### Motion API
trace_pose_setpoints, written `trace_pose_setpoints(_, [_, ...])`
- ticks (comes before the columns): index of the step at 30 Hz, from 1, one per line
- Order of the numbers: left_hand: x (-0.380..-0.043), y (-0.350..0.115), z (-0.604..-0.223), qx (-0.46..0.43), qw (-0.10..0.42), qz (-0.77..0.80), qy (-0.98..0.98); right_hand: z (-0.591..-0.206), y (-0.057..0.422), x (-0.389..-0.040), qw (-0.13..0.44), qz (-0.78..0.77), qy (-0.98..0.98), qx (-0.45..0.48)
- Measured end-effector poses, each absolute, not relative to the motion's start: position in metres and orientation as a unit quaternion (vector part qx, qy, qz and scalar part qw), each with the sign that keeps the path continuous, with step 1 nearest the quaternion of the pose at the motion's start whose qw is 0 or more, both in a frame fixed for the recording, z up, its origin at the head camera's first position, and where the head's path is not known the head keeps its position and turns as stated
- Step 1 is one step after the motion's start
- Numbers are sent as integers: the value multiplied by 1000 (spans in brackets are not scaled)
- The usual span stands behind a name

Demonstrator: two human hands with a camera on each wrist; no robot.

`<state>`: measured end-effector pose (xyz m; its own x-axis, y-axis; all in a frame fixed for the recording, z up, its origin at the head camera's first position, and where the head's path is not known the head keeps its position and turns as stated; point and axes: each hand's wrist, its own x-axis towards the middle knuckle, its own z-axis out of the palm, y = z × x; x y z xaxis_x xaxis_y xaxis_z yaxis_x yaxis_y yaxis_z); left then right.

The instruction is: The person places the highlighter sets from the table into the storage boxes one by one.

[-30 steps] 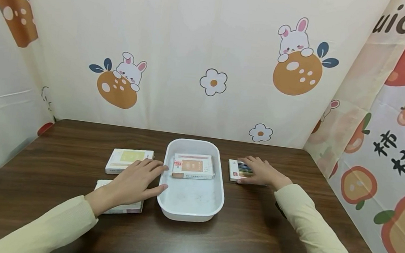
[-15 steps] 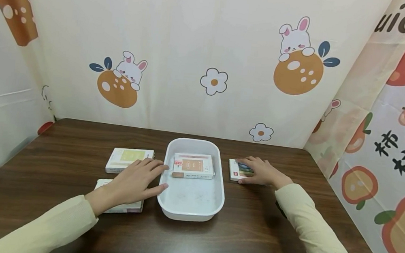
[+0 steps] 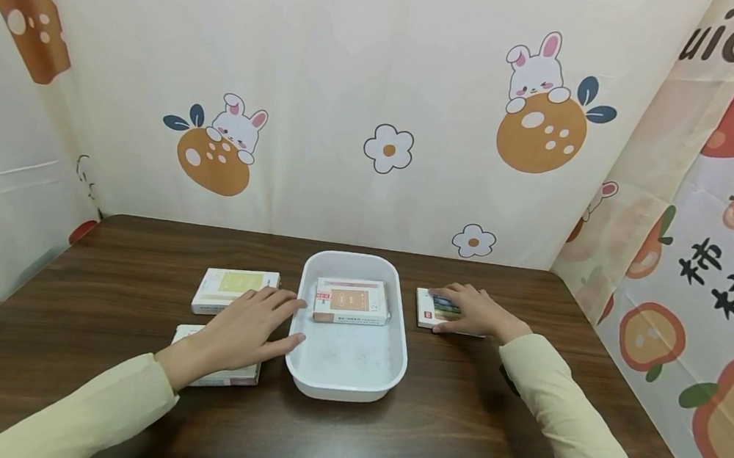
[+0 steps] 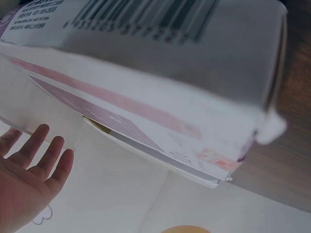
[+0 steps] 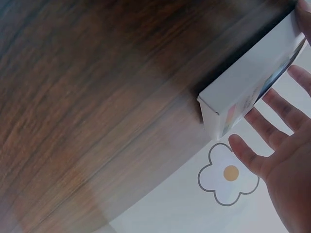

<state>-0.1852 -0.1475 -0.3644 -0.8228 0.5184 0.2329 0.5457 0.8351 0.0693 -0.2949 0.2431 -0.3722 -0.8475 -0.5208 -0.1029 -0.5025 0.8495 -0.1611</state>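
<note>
In the head view my left hand [image 3: 243, 324] reaches over the left rim of a white plastic tray [image 3: 344, 382], fingers extended and spread. Inside the tray lies a flat box with an orange-brown label [image 3: 350, 301]. My right hand [image 3: 475, 313] spans a thin white box with a colourful picture [image 3: 428, 309], thumb at its near edge and fingertips at the far edge. Seen from the right wrist, the fingers [image 5: 267, 124] look loosely straight and spread along the white box [image 5: 252, 68]. My left palm and fingers hide part of two boxes below them.
Left of the tray lies a white box with a yellow-green label [image 3: 218, 292]. Nearer to me is another white box [image 3: 233, 378], partly under my left forearm; a barcoded box [image 4: 160, 63] looms close in the left wrist view. A patterned curtain [image 3: 305, 179] borders the brown table [image 3: 352, 449].
</note>
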Motion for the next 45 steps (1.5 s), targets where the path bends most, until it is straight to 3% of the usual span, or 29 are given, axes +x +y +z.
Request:
trace_pose_setpoints(31, [-185,-149,-364,-278,109,-66,-952,-324,227,-294,39,-64,956,-283])
trace_pose_setpoints(45, [-185,-149,-365,-285,113,-65,-950,-305,203,-284,1,-49,940,-338])
